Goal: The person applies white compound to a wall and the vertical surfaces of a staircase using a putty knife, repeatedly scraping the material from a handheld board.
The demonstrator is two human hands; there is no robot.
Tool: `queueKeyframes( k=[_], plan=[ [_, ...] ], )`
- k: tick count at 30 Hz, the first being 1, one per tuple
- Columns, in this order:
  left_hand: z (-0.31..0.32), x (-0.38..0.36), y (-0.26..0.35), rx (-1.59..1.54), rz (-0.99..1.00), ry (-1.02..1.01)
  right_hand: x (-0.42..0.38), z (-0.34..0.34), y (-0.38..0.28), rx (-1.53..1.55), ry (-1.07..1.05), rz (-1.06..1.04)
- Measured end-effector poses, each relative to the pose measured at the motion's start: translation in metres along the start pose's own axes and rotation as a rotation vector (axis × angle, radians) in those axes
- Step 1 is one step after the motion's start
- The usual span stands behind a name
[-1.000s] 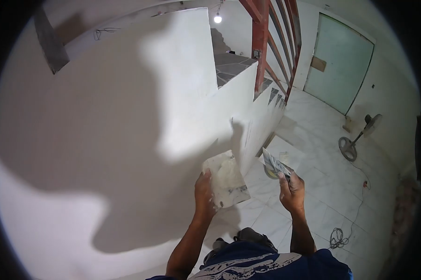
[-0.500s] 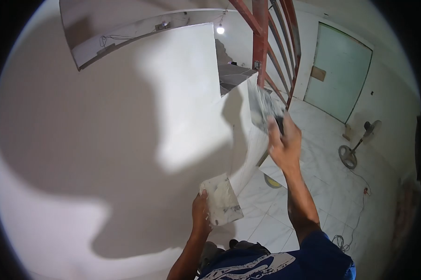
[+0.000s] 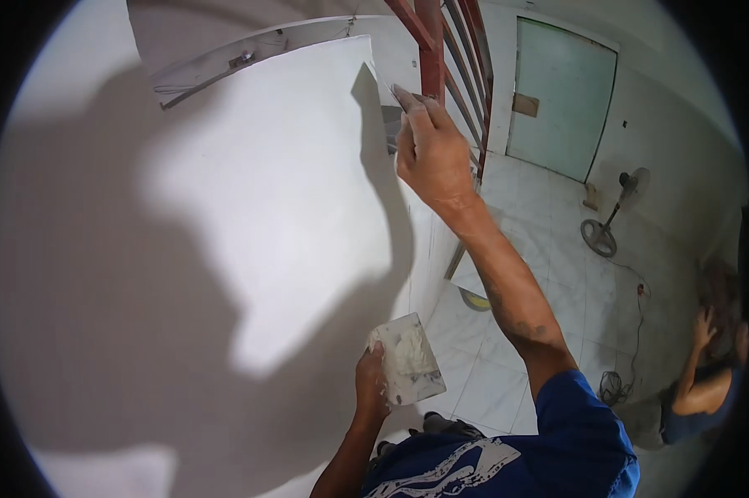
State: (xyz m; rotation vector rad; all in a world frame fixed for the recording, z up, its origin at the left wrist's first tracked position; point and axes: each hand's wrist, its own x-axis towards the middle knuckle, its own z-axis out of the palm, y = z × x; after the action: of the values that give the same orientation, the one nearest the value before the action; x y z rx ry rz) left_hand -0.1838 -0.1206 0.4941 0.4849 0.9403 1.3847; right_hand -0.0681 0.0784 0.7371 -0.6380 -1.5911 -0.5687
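Observation:
My left hand [image 3: 371, 378] grips the left edge of a flat rectangular plate [image 3: 409, 361] smeared with pale, wet-looking paste. Above and to the right, my right hand [image 3: 432, 149] is raised at the right edge of the white wall [image 3: 283, 174], closed round a tool seen nearly edge-on. A thin blade [image 3: 383, 80] of that tool lies along the wall's upper right edge; whether it touches cannot be made out. Shadows of my arm and body fall across the wall.
Red metal railing [image 3: 431, 50] rises behind my right hand. A fan [image 3: 611, 214] and a coiled cable [image 3: 613, 388] are on the tiled floor [image 3: 507, 378]. Another person [image 3: 698, 398] is low at the far right. A glass door [image 3: 561, 100] is at the back.
My right hand has moved up and left with its tool, which has turned from broadside to nearly edge-on. The view has shifted, and another person now shows at the right.

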Motion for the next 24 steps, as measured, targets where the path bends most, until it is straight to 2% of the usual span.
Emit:
queueKeyframes(
  k=[2,8,12,14,17,21,24],
  plan=[
    [0.006,-0.004,0.007,-0.028,-0.01,-0.02,0.006,0.011,0.002,-0.022,0.105,-0.012],
    [0.001,-0.003,0.007,0.002,0.034,-0.029,0.022,0.027,-0.005,-0.013,0.128,0.047],
    [0.01,-0.011,0.017,0.102,-0.007,0.089,0.02,0.041,0.0,0.11,0.182,-0.032],
    [0.01,-0.012,0.017,0.07,0.001,0.079,0.017,0.04,-0.002,0.152,0.176,-0.103],
    [0.009,-0.01,0.013,0.047,0.035,0.053,-0.003,0.027,-0.018,0.18,0.094,-0.106],
    [0.011,-0.012,0.012,0.033,0.096,0.006,-0.047,-0.016,-0.029,0.273,-0.117,-0.15],
    [0.026,-0.01,0.013,0.034,-0.019,0.123,-0.075,-0.066,-0.012,0.386,-0.271,-0.132]
  ],
)
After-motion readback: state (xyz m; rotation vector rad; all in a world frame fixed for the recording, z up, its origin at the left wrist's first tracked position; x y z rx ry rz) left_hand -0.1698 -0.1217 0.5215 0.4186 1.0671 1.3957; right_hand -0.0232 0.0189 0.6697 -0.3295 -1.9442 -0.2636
